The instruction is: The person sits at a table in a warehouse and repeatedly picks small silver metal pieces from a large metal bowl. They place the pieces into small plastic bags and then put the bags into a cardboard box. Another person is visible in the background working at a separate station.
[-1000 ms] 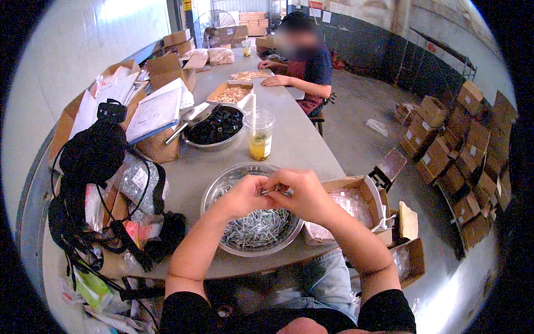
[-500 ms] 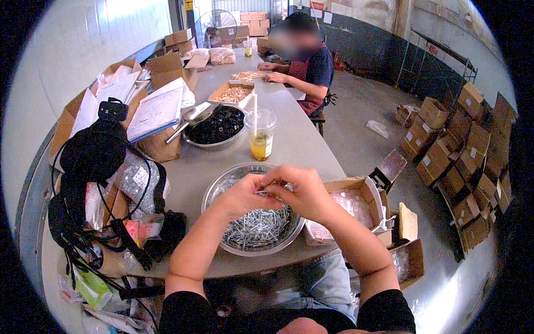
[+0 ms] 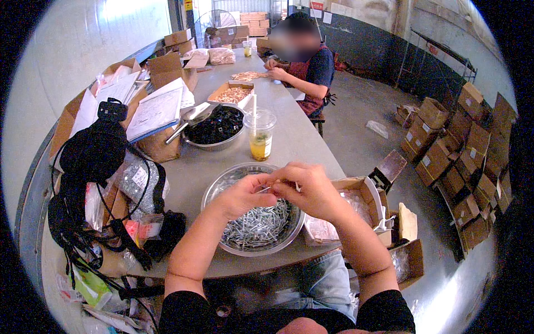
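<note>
Silver fastener held by left hand | right hand: grip cannot be told | metal bowl seen beneath

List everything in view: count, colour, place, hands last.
Table: one, grey, centre.
Near bowl: one, silver, near edge.
Fasteners: many, silver, near bowl.
Far bowl: one, silver, table.
Parts: many, black, far bowl.
Scoop: one, silver, far bowl.
Cups: two, clear, table.
Pieces: many, orange, beyond far bowl.
Cartons: many, brown, both sides.
Papers: several, white, left.
Bags: several, clear, left.
Straps: several, black, left.
Person: one, navy shirt, table's right.
Left hand: one, bare, above near bowl.
Right hand: one, bare, beside left.
</note>
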Tool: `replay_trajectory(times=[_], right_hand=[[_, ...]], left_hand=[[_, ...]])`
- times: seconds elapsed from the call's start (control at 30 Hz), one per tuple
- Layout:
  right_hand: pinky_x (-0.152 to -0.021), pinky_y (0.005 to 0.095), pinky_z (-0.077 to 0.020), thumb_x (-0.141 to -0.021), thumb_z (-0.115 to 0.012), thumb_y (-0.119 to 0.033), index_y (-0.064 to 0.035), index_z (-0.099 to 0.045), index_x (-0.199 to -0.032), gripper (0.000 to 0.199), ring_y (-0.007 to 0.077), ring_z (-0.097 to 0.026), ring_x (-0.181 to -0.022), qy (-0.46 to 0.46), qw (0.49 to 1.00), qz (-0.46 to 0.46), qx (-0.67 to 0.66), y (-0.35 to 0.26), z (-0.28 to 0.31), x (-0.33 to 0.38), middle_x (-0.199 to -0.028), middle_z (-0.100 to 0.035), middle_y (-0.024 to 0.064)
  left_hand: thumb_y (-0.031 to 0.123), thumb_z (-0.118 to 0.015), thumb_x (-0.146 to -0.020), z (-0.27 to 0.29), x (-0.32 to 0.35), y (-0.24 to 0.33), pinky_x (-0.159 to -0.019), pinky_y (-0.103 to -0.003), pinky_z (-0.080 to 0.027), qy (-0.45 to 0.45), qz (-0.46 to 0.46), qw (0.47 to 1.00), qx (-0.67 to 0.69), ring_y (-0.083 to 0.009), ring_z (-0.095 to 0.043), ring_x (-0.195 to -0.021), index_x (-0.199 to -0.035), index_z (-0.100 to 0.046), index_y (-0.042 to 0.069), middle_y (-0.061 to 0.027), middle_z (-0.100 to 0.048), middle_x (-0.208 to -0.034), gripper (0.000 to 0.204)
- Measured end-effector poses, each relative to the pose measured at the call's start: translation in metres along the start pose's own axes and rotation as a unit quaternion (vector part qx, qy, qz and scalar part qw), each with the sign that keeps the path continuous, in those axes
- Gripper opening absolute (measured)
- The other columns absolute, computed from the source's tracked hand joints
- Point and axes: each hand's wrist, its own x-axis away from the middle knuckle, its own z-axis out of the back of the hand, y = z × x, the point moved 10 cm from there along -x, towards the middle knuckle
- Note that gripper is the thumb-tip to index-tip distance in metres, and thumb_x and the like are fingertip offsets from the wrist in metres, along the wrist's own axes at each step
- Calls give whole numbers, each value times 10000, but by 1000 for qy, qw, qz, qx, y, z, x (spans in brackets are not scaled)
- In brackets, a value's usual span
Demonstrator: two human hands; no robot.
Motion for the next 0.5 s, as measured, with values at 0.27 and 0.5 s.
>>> replay_trajectory(times=[0.27, 0.5], right_hand=[[-706, 416, -508, -816, -622, -44, -26, -615, -948, 133, 353, -612, -789, 11, 996, 49, 71, 1, -19, -2, -851, -605, 152], [-724, 353, -524, -870, -609, -52, -24, -603, -1012, 145, 258, -653, -797, -19, 993, 59, -103, -11, -13, -7, -886, -649, 137]], left_hand=[[294, -739, -844, 6, 4, -21, -838, -245, -455, -12, 63, 998, 4, -86, -553, -953, -1145, -578, 40, 18, -607, -1044, 425], [302, -759, -823, 0, 0, -11, -875, -251, -452, -17, 15, 999, -28, -98, -553, -967, -1119, -585, 50, -5, -606, -1046, 426]])
